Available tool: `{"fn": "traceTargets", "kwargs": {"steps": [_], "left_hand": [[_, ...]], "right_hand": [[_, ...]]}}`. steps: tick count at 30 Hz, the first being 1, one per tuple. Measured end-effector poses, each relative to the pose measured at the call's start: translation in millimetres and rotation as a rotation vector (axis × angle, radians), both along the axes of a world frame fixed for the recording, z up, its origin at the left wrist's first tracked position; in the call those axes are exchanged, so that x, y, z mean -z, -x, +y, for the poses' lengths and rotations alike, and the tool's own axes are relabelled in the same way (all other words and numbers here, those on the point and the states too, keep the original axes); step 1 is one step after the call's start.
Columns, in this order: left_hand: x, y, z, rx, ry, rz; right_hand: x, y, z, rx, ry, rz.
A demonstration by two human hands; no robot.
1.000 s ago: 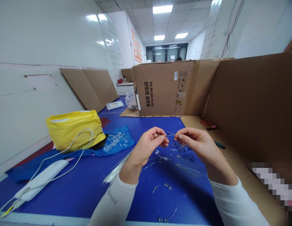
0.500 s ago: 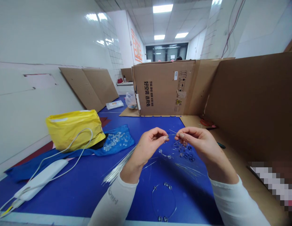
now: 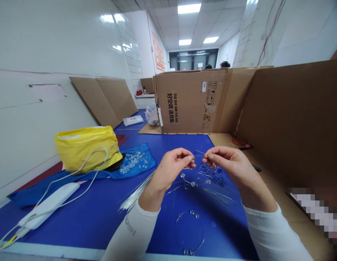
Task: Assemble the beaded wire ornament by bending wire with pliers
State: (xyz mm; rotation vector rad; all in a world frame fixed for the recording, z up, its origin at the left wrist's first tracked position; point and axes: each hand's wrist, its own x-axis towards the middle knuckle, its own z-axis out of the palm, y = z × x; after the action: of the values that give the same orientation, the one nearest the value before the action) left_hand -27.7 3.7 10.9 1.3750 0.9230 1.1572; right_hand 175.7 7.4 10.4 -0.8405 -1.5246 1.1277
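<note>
Over the blue tabletop, my left hand and my right hand face each other, fingertips pinched. A thin wire runs between them, one end in each pinch. Just below hangs a curved wire with clear round beads; whether it is the same wire I cannot tell. Nearer me lies a wire loop with clear beads. Under my right hand are small dark rings and more wire with beads, partly hidden. Bundles of straight silvery wires lie by my left forearm, and thinner ones near my right wrist.
Loose clear beads sit on a blue cloth at left, beside a yellow bag. A white power strip with cables lies in front of it. Cardboard panels wall off the back and right. Red-handled pliers or scissors rest at right.
The hanging beaded wire shows a third bead at its right, and its beads have shifted slightly. Both hands stay nearly in place, still pinching.
</note>
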Motion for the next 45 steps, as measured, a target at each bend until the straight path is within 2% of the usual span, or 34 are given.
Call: {"fn": "traceTargets", "kwargs": {"steps": [9, 15, 45], "left_hand": [[-1.2, 1.4, -2.5, 0.094, 0.012, -0.008], [0.0, 1.3, -2.8, 0.143, 0.039, 0.028], [0.5, -0.3, -4.4, 0.21, 0.033, 0.016]], "right_hand": [[3.0, -14.5, 6.1, 0.071, -0.148, -0.194], [5.1, -24.2, 17.8, -0.002, -0.223, -0.29], [7.0, -27.5, 23.3, -0.137, -0.194, -0.256]]}}
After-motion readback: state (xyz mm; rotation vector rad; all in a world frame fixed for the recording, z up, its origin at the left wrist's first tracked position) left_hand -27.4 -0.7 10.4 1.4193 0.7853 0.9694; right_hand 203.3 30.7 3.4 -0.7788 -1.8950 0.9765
